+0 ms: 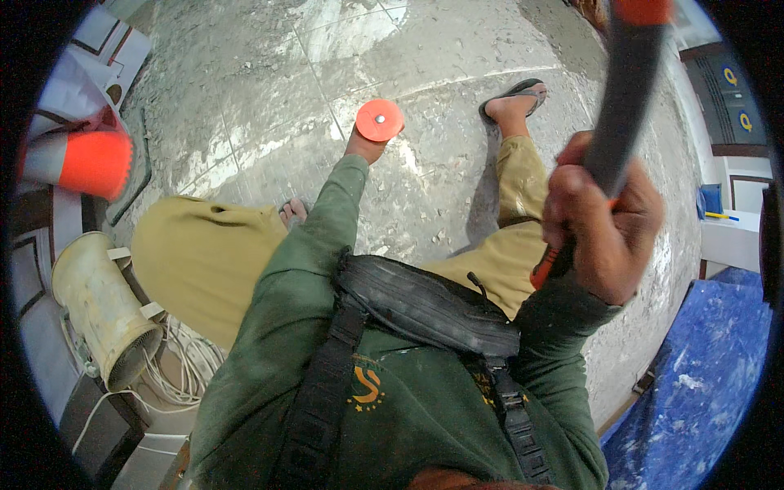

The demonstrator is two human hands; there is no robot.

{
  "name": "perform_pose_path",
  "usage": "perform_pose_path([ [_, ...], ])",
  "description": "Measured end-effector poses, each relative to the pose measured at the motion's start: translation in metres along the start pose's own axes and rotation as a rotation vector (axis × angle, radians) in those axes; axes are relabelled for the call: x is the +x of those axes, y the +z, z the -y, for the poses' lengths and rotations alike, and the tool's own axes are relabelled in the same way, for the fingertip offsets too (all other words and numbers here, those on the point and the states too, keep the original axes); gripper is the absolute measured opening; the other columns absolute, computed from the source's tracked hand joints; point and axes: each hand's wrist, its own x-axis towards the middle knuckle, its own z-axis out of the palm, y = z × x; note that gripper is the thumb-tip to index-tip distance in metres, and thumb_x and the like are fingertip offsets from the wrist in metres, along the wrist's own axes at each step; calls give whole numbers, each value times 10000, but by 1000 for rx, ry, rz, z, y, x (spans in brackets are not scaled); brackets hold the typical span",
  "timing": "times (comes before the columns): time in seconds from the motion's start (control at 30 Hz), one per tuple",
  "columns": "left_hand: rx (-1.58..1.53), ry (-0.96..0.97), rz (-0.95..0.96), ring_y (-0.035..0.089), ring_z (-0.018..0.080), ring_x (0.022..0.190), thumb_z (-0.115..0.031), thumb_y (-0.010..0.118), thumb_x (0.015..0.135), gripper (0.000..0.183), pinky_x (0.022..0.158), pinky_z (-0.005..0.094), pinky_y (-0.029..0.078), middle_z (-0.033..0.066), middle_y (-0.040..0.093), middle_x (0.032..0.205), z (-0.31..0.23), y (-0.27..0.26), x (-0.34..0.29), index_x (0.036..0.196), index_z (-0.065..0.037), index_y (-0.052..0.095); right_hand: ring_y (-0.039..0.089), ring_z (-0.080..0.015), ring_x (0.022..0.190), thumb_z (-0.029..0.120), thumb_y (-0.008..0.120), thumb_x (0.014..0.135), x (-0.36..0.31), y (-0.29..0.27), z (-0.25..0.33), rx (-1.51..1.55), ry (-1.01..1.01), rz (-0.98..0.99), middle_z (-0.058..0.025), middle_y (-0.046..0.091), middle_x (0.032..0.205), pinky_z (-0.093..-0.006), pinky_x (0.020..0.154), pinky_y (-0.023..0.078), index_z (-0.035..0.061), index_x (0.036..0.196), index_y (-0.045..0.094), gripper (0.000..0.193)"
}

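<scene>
On the dusty tiled floor (457, 49), the left hand (365, 145) holds an orange disc (380, 120) with a metal pin at its centre; that grip is mostly hidden behind the disc. The right hand (603, 222) is clamped around the raised hammer handle (625, 98). Judging by this, a good strike means keeping the disc flat, fingers low and clear, and bringing the hammer straight down on the pin.
</scene>
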Motion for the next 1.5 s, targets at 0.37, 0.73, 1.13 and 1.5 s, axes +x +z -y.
perform_pose_path([
  [0.37,21,103,47,548,222,1098,-198,679,793,428,933,331,446,111,589,1154,-11,5,4,1163,-43,530,575,-432,676,180,595,803,-13,32,-186,-544,51,511,-258,561,688,-447,609,459,-20,794,522,213],
  [0.73,-4,-97,137,548,249,1079,-284,651,835,330,931,364,435,81,609,1133,-35,-4,-8,1112,-109,610,516,-134,576,156,654,808,-6,-5,-68,-181,166,275,-91,513,627,-327,502,399,7,779,561,178],
  [1.13,-145,176,187,601,268,878,-158,612,783,239,787,358,456,108,642,972,-29,-4,7,995,-46,613,576,-308,560,175,615,805,-29,29,-207,-543,190,591,-179,545,588,-408,563,460,-36,762,530,230],
  [1.5,-119,-5,-314,574,154,924,-307,726,809,350,811,311,467,33,617,978,3,-24,10,1028,-59,613,522,-161,419,240,661,809,-62,-1,-231,-320,425,431,-80,527,523,-335,408,414,-19,722,555,293],
])
